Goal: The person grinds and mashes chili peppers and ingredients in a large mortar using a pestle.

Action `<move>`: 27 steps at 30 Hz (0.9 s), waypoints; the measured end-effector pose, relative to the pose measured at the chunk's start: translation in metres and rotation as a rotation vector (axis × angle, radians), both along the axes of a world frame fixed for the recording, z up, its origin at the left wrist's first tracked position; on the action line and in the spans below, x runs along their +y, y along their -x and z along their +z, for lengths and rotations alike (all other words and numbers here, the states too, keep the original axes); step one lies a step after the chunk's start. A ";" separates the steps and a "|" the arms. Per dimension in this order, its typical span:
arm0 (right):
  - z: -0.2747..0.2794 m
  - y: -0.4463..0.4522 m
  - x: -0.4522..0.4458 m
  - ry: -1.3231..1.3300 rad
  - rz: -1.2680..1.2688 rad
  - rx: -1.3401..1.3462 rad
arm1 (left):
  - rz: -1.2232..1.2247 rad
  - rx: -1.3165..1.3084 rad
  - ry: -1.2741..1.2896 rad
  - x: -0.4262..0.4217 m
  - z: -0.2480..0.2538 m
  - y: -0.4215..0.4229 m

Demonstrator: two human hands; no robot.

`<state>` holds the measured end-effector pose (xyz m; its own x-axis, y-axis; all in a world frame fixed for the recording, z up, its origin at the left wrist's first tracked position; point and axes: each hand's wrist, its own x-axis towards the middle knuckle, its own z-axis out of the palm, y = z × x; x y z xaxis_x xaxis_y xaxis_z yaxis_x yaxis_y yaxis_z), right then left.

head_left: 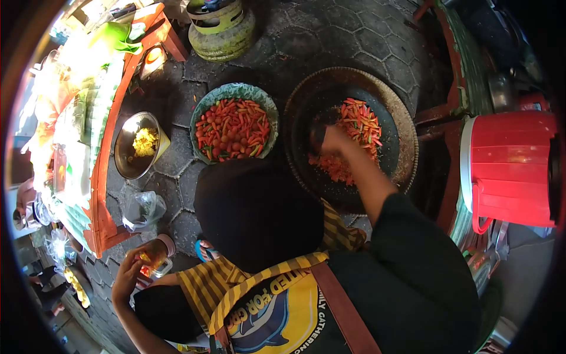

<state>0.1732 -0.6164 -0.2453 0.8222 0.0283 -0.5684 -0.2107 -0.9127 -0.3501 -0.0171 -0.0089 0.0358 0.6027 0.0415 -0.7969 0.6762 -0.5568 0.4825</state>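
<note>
My right hand [337, 140] is closed around a dark pestle [317, 133] over a wide, dark stone mortar [407, 127]. Whole red and orange chilies [359, 121] lie on the mortar's far side, with crushed red chili [337, 169] nearer. At the lower left, my left hand [127, 272] has its fingers around a clear glass mug [154, 258] with amber contents; its handle points right. A green-patterned basin [200, 106] full of chilies and small tomatoes [227, 141] stands left of the mortar.
A metal bowl [125, 154] with yellow pieces and a clear plastic bag [144, 210] sit on the paving. A gas cylinder [221, 38] stands behind. An orange-edged table [109, 177] flanks the left; a red cooler [513, 168] is at right.
</note>
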 end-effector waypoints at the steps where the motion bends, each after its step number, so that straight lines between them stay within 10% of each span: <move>1: 0.028 0.034 0.027 -0.036 0.063 -0.049 | 0.093 0.015 -0.012 0.001 0.003 0.006; 4: 0.063 0.074 0.071 0.424 -0.152 -0.425 | 0.040 0.141 -0.056 -0.019 0.017 -0.011; 7: 0.019 0.016 0.006 0.212 -0.335 -0.218 | -0.037 0.179 -0.019 -0.033 0.013 -0.034; 12: 0.084 -0.037 -0.008 0.287 0.121 0.439 | -0.082 0.088 0.043 -0.040 0.012 -0.041; 17: 0.026 0.049 0.044 -0.010 0.087 -0.054 | 0.046 0.106 0.012 -0.029 0.012 -0.018; 21: 0.027 0.029 0.000 0.252 -0.157 -0.185 | -0.010 0.145 0.032 -0.036 0.015 -0.032; 27: 0.058 -0.025 -0.036 -0.241 -0.404 0.380 | -0.056 -0.110 0.069 -0.025 0.008 -0.014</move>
